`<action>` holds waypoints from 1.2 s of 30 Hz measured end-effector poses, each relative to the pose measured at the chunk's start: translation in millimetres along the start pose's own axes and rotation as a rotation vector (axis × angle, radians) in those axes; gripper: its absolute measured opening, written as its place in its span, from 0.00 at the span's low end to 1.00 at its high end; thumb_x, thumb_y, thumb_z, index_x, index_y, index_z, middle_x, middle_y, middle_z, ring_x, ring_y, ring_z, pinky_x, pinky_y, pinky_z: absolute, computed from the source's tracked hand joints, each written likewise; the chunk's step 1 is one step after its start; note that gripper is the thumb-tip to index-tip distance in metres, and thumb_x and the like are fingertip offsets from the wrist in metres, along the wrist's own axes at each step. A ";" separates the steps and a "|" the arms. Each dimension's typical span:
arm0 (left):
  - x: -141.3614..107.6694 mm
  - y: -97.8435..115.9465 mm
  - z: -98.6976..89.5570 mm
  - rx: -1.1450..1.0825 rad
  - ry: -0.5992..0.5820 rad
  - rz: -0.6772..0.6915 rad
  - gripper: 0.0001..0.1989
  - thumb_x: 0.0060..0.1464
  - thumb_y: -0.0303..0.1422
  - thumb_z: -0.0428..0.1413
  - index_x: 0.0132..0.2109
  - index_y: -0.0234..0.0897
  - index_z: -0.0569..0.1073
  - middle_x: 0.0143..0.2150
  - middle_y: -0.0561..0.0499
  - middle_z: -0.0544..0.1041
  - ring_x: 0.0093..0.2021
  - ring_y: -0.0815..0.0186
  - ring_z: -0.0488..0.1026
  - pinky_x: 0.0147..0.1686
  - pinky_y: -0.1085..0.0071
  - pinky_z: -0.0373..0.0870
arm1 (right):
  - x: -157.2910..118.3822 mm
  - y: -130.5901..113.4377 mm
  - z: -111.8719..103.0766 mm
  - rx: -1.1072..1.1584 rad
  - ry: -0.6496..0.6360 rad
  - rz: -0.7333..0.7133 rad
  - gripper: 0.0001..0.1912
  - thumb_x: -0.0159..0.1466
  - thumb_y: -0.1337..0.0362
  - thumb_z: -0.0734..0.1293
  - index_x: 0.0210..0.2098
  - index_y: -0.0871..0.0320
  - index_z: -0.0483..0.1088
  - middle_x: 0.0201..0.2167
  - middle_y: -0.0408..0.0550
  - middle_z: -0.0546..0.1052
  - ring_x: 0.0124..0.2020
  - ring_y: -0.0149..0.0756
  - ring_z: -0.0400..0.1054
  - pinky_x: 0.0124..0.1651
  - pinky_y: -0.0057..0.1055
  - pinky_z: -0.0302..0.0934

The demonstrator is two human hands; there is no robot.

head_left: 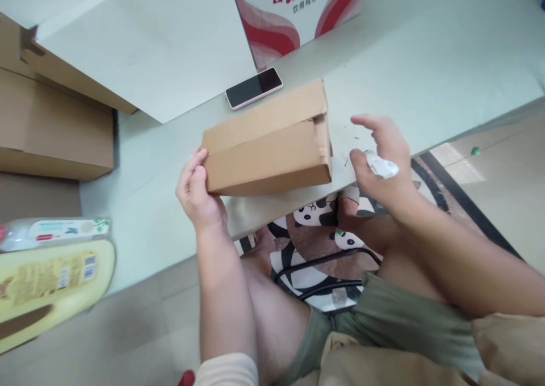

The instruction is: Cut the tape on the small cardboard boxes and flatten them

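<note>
A brown cardboard box [264,153] is tilted over the near edge of the pale table. My left hand [200,190] grips its left end, thumb on the near side and fingers behind. The box's right end has a slightly raised, torn-looking flap edge. To the right of it, apart from the box, is my right hand [385,159], with its index finger stretched out. A small white object [382,166] lies between its thumb and palm; its kind is unclear. Just behind the box a smartphone [254,88] rests face up on the table.
A large white carton [149,45] and a red-and-white printed carton [300,20] stand at the back. Brown boxes [51,119] are at the left. A yellow jug-like bottle [55,284] and a clear labelled bottle [59,233] lie at the near left. The table edge [477,126] runs along the right.
</note>
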State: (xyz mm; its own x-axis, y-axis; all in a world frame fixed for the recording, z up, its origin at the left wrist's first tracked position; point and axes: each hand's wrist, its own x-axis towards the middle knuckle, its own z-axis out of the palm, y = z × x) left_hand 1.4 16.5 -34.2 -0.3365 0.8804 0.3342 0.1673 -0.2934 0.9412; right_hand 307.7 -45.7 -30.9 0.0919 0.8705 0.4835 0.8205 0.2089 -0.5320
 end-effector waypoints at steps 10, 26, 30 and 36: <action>0.9 1.6 -1.7 -0.059 0.090 -0.119 0.16 0.53 0.42 0.58 0.45 0.41 0.80 0.50 0.48 0.79 0.54 0.58 0.75 0.55 0.62 0.72 | -0.8 3.9 17.2 0.118 -0.236 -0.095 0.31 0.60 0.68 0.61 0.63 0.53 0.67 0.63 0.53 0.74 0.63 0.54 0.68 0.64 0.58 0.62; -2.5 -4.9 -6.2 -0.145 0.014 -0.245 0.16 0.55 0.43 0.58 0.48 0.42 0.77 0.48 0.49 0.79 0.48 0.62 0.77 0.40 0.72 0.74 | -5.4 -6.8 17.2 0.174 -0.374 -0.185 0.41 0.59 0.68 0.60 0.72 0.52 0.54 0.69 0.55 0.66 0.69 0.59 0.60 0.60 0.63 0.61; -7.4 -4.0 -0.1 -0.194 -0.135 -0.385 0.20 0.55 0.48 0.58 0.50 0.42 0.77 0.54 0.47 0.79 0.53 0.59 0.76 0.38 0.72 0.75 | -9.7 -9.1 18.2 0.211 -0.399 -0.193 0.43 0.61 0.68 0.60 0.74 0.51 0.47 0.70 0.57 0.64 0.70 0.58 0.59 0.61 0.63 0.59; -16.1 -3.8 9.0 -0.235 -0.259 -0.521 0.31 0.54 0.60 0.56 0.51 0.41 0.77 0.55 0.44 0.80 0.60 0.51 0.75 0.48 0.63 0.77 | -12.4 -11.0 14.9 0.222 -0.366 -0.300 0.42 0.63 0.67 0.61 0.75 0.47 0.45 0.76 0.53 0.52 0.74 0.53 0.53 0.64 0.58 0.58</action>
State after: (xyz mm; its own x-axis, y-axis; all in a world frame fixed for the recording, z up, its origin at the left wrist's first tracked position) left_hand 14.5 6.8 -43.6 -0.0785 0.9829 -0.1666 -0.1763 0.1508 0.9727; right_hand 289.1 -52.1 -41.3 -0.3649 0.8482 0.3840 0.6377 0.5282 -0.5607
